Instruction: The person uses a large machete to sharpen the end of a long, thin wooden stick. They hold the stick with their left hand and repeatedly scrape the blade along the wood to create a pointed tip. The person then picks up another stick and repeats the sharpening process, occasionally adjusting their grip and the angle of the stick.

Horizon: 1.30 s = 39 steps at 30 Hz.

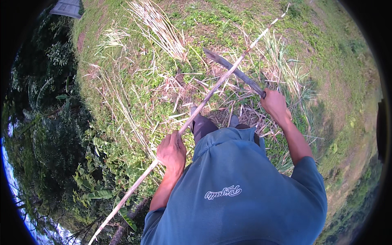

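A long, thin, pale cane-like stalk [216, 86] runs slantwise from the lower left to the upper right. My left hand [171, 153] is closed round it near its middle, beside my left hip. Out to the right, my right hand [275, 105] grips the handle of a machete [246, 78]. Its long dark blade points up and to the left, crossing the stalk beyond my feet. Whether blade and stalk touch there, I cannot tell. Dry strips and leaf scraps [175, 92] litter the ground below them.
A bundle of pale stalks [161, 30] lies on the grass ahead. Long cut leaves [281, 61] are heaped beyond my right hand, and more loose stalks [126, 108] lie to the left. Dense bushes [49, 134] border the left side. My shoe [234, 121] stands among the scraps.
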Tool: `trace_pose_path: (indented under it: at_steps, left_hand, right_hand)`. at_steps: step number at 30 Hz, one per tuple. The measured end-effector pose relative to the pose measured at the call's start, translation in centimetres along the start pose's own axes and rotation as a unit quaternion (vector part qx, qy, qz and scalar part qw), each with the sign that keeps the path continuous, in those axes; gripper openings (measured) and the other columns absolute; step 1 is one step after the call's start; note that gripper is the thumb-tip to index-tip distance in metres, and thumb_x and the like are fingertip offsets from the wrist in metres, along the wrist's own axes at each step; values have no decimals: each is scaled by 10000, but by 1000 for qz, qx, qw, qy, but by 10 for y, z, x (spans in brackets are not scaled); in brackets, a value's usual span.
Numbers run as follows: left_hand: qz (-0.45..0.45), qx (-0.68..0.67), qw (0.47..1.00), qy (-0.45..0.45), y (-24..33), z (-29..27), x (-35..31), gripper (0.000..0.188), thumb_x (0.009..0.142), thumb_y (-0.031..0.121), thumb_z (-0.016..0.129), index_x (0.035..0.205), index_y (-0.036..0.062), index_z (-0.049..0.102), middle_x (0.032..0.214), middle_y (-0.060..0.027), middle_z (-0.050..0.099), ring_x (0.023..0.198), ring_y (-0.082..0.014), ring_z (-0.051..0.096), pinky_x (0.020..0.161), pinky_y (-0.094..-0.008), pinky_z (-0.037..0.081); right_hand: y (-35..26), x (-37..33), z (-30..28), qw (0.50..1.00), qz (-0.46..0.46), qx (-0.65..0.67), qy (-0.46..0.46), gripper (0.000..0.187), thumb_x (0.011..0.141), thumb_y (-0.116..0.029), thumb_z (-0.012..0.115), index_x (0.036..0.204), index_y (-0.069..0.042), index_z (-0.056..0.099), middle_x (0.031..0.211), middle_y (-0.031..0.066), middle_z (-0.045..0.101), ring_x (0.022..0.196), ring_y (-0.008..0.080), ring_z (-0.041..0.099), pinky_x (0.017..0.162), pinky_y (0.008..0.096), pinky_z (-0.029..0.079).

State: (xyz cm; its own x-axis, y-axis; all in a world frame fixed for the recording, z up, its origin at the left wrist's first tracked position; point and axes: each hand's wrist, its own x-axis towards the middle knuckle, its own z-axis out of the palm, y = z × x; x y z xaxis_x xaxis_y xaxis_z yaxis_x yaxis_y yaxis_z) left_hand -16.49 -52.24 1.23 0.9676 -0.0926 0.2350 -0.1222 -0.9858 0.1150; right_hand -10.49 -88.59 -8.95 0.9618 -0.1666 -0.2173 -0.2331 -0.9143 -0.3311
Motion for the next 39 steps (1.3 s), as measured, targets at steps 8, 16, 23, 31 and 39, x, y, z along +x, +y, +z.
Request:
trace_pose_path:
  at_steps: [8,16,23,31,39]
  left_hand:
    - [3,19,1000,8,-4,2,-10,177,780,94,669,955,93,689,718,-54,592,651,-228,580,593,-369,416]
    - [-22,-12,999,-33,-14,-2,-23,130,795,93,660,920,82,696,709,-61,614,638,-242,599,602,-388,439]
    - [-91,-40,978,-185,15,4,22,157,861,227,653,849,77,700,600,-155,608,520,-333,597,570,-438,463]
    - [-193,-178,872,-414,-19,-6,16,333,884,360,657,905,30,699,632,-149,616,615,-282,614,611,-407,446]
    - [-179,-207,867,-417,3,-12,8,334,924,298,616,921,-33,662,602,-41,538,574,-146,475,563,-337,382]
  right_hand:
    - [-7,9,18,997,-38,-8,-62,230,776,-245,656,900,-51,661,775,231,666,757,408,663,728,507,525]
    - [88,42,70,965,234,103,53,333,752,-263,643,940,9,681,842,250,678,828,426,658,750,483,524]
    - [-13,-41,59,992,-35,121,-18,289,736,-287,690,888,-46,645,677,191,644,669,410,638,654,486,524]
    - [44,13,147,972,190,132,51,321,769,-335,675,949,-68,659,766,226,669,753,415,662,705,502,538]
    - [44,3,118,994,60,92,-24,303,770,-305,680,949,-64,645,779,234,669,785,440,650,744,520,521]
